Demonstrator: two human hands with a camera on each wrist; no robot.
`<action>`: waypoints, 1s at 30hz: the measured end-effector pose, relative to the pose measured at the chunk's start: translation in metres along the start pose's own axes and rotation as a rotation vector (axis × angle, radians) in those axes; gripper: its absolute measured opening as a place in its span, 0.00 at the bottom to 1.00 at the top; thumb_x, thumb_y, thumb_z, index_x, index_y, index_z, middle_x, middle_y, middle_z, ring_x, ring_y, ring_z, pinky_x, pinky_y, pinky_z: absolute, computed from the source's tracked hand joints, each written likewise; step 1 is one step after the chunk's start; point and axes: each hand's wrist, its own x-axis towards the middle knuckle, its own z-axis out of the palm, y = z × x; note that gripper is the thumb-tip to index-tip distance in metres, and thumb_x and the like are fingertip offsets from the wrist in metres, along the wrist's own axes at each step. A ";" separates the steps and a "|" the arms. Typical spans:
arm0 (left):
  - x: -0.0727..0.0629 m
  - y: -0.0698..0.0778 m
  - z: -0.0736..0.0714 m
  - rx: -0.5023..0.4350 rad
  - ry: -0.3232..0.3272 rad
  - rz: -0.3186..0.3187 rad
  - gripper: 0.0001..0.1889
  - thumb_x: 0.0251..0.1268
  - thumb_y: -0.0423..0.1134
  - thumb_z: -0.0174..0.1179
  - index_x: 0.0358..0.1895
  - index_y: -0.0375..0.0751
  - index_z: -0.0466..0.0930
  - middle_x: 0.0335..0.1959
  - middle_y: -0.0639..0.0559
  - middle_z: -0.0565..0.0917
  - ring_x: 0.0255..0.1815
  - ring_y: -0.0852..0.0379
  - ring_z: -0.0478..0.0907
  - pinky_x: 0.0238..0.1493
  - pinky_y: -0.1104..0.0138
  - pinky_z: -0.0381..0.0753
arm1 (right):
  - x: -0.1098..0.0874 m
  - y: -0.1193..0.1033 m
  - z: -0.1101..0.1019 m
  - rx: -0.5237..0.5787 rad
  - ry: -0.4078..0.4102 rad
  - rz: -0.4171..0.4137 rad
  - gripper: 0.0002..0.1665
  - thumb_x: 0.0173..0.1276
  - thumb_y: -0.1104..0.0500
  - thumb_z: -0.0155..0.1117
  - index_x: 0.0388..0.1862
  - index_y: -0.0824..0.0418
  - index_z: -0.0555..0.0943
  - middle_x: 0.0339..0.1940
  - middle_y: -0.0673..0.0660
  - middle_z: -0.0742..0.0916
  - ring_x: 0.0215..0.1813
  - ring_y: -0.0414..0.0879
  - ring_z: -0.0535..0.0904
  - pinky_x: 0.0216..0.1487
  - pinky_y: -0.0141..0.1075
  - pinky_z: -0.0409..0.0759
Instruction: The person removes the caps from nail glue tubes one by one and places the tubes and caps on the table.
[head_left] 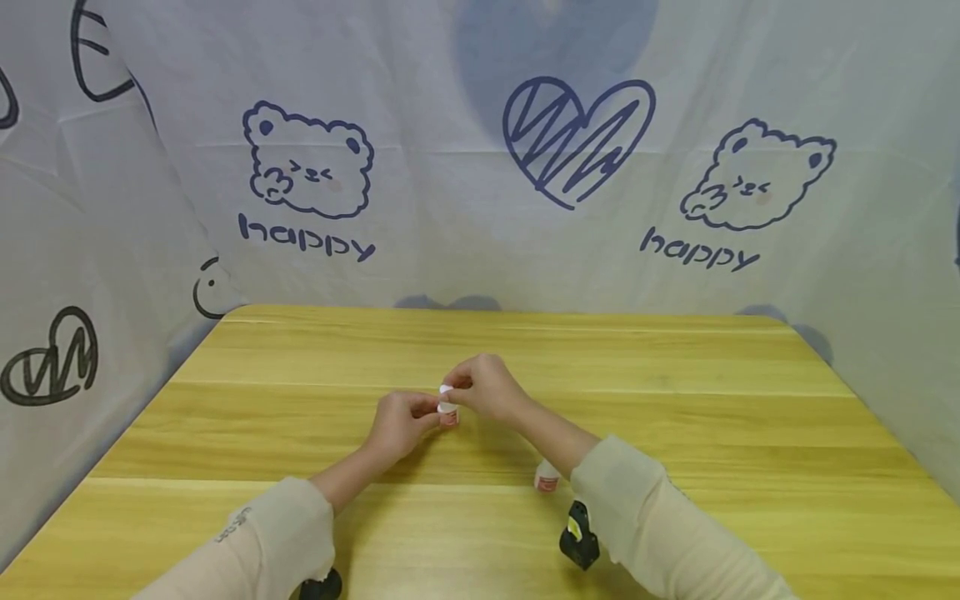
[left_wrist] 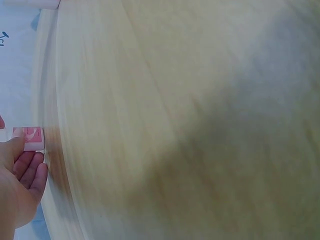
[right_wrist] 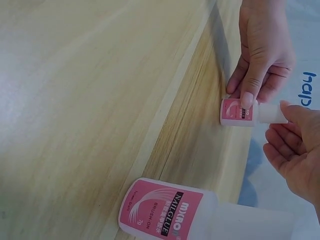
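Pale cloth [head_left: 435, 250] printed with bears and hearts backs a wood-grain tabletop [head_left: 712, 417], where a person's left grip [head_left: 397, 425] pinches a small pink-labelled bottle [right_wrist: 234, 113] by its body and the right grip [head_left: 487, 387] pinches its white cap [right_wrist: 272, 114] — opposing holds that likely steady it. Nearer, a second bottle [head_left: 547, 479] stands beside the right forearm [head_left: 558, 437], which hides its top from the head view.

Soft, even light covers the desk [head_left: 675, 375] in the head view; a broad, blurred shadow [left_wrist: 225, 160] crosses the hazy left-wrist picture, and pale glare [right_wrist: 12, 85] whitens the left edge of the right-wrist view.
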 end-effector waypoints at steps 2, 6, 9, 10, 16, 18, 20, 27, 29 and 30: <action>0.000 0.000 0.000 0.004 -0.002 -0.007 0.07 0.52 0.31 0.66 0.35 0.35 0.87 0.33 0.44 0.87 0.36 0.53 0.85 0.37 0.67 0.84 | 0.000 0.000 0.000 -0.003 -0.007 -0.011 0.07 0.62 0.64 0.64 0.36 0.66 0.85 0.36 0.59 0.88 0.38 0.46 0.84 0.37 0.29 0.81; 0.000 0.000 0.000 0.005 -0.004 -0.021 0.06 0.52 0.32 0.66 0.34 0.35 0.87 0.34 0.44 0.87 0.36 0.53 0.85 0.38 0.66 0.84 | 0.000 0.000 -0.002 -0.008 -0.022 -0.020 0.08 0.62 0.64 0.63 0.37 0.67 0.85 0.37 0.59 0.88 0.39 0.47 0.84 0.38 0.29 0.82; 0.000 0.001 0.000 0.001 -0.004 -0.028 0.06 0.52 0.32 0.66 0.34 0.35 0.87 0.33 0.44 0.87 0.36 0.53 0.85 0.37 0.66 0.84 | 0.000 -0.001 -0.003 -0.013 -0.035 -0.040 0.08 0.63 0.64 0.63 0.38 0.67 0.85 0.37 0.60 0.88 0.39 0.47 0.84 0.38 0.30 0.82; 0.000 0.001 0.000 0.001 -0.004 -0.030 0.06 0.51 0.32 0.66 0.34 0.35 0.87 0.33 0.44 0.87 0.36 0.53 0.85 0.37 0.66 0.84 | 0.000 -0.001 -0.004 -0.015 -0.039 -0.046 0.08 0.63 0.64 0.63 0.38 0.67 0.85 0.37 0.60 0.88 0.40 0.47 0.84 0.39 0.30 0.82; -0.001 0.001 0.000 -0.009 -0.010 -0.029 0.07 0.51 0.33 0.67 0.34 0.35 0.87 0.33 0.44 0.87 0.34 0.53 0.85 0.37 0.67 0.84 | 0.001 0.000 -0.005 -0.027 -0.063 -0.072 0.09 0.63 0.64 0.62 0.40 0.68 0.84 0.39 0.61 0.88 0.41 0.48 0.84 0.39 0.28 0.82; -0.001 0.001 0.000 -0.012 -0.009 -0.031 0.07 0.51 0.33 0.67 0.34 0.35 0.87 0.33 0.44 0.87 0.34 0.53 0.85 0.37 0.67 0.84 | 0.001 0.000 -0.004 -0.028 -0.067 -0.071 0.10 0.64 0.65 0.62 0.41 0.69 0.84 0.40 0.61 0.88 0.41 0.48 0.84 0.40 0.28 0.82; -0.001 0.001 0.000 -0.012 -0.006 -0.032 0.07 0.51 0.32 0.67 0.34 0.35 0.87 0.33 0.43 0.87 0.34 0.53 0.85 0.37 0.66 0.84 | 0.001 0.000 -0.004 -0.026 -0.064 -0.065 0.10 0.63 0.65 0.62 0.42 0.69 0.83 0.40 0.62 0.88 0.42 0.48 0.84 0.40 0.28 0.82; -0.001 0.001 0.000 -0.001 0.010 -0.038 0.07 0.51 0.31 0.66 0.34 0.35 0.86 0.33 0.43 0.87 0.34 0.52 0.85 0.37 0.66 0.84 | 0.001 0.002 -0.002 -0.033 0.001 -0.041 0.11 0.61 0.63 0.65 0.41 0.68 0.84 0.38 0.60 0.88 0.39 0.47 0.82 0.40 0.30 0.81; -0.001 0.001 0.000 -0.004 0.011 -0.039 0.07 0.51 0.31 0.66 0.34 0.35 0.86 0.33 0.43 0.87 0.35 0.52 0.85 0.37 0.66 0.84 | 0.001 0.003 -0.002 -0.025 0.022 -0.030 0.10 0.60 0.62 0.66 0.38 0.67 0.84 0.36 0.58 0.88 0.38 0.46 0.82 0.39 0.29 0.80; -0.001 0.002 0.000 -0.004 0.012 -0.038 0.07 0.51 0.31 0.66 0.34 0.35 0.86 0.33 0.43 0.87 0.34 0.52 0.85 0.36 0.67 0.84 | 0.001 0.004 -0.001 -0.021 0.032 -0.029 0.09 0.60 0.62 0.67 0.37 0.66 0.84 0.35 0.58 0.88 0.37 0.45 0.82 0.38 0.29 0.80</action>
